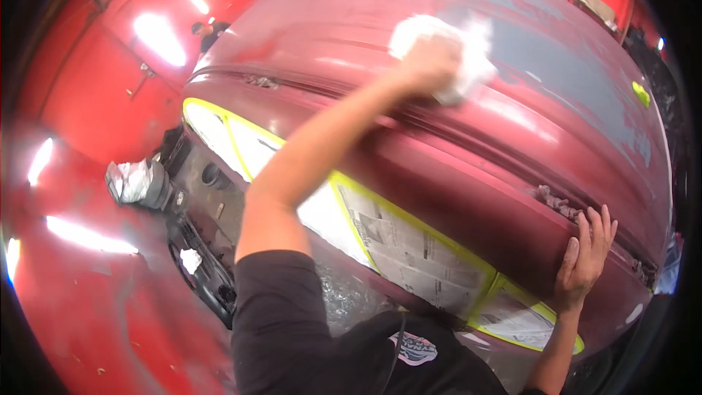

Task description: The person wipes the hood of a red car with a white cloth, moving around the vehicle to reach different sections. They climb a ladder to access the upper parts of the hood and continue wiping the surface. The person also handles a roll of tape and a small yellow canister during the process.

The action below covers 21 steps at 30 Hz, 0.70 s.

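My left hand [433, 64] is closed on a crumpled white cloth [468, 44], smeared by motion, over the dull red roof [314, 22] of a vehicle. That arm stretches across the masked side windows. Lower right, my right hand [587, 252] lies with fingers outstretched against the red panel along the roof edge, holding nothing. Its fingertips are close to a bunched strip of grey material [559, 203] in the roof channel. Grey patches [567, 58] show in the roof's paint, mostly right of the cloth.
Newspaper [398, 238] and yellow tape [420, 225] cover the side windows. A small yellow-green piece [641, 93] sits on the roof's far right. Left stand a wrapped bundle [137, 181] and black parts [201, 267]. Another person [210, 33] is beyond the vehicle, near red walls [95, 95].
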Tool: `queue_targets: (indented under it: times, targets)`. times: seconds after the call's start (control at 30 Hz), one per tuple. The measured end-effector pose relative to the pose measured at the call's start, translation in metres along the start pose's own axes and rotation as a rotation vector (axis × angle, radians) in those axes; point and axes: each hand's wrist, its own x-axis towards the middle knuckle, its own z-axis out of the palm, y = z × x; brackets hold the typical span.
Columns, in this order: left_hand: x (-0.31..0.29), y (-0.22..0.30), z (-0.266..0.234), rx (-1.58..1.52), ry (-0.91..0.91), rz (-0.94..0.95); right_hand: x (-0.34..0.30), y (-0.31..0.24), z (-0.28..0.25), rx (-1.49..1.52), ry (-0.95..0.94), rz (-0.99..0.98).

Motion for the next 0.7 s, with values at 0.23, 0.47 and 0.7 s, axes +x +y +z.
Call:
queue_targets:
  times: [0.23,0.47,0.7]
  targets:
    - [-0.12,-0.187,-0.068,0.237,-0.133,-0.363,-0.002,0.002,-0.003,0.042,0.019,-0.008]
    - [-0.174,-0.258,-0.094,0.574,-0.24,-0.375,0.001,-0.007,0.003,0.063,0.019,-0.09]
    - [-0.052,0.058,-0.024,0.191,0.405,0.153,-0.004,0.0,-0.001,0.046,0.101,-0.056]
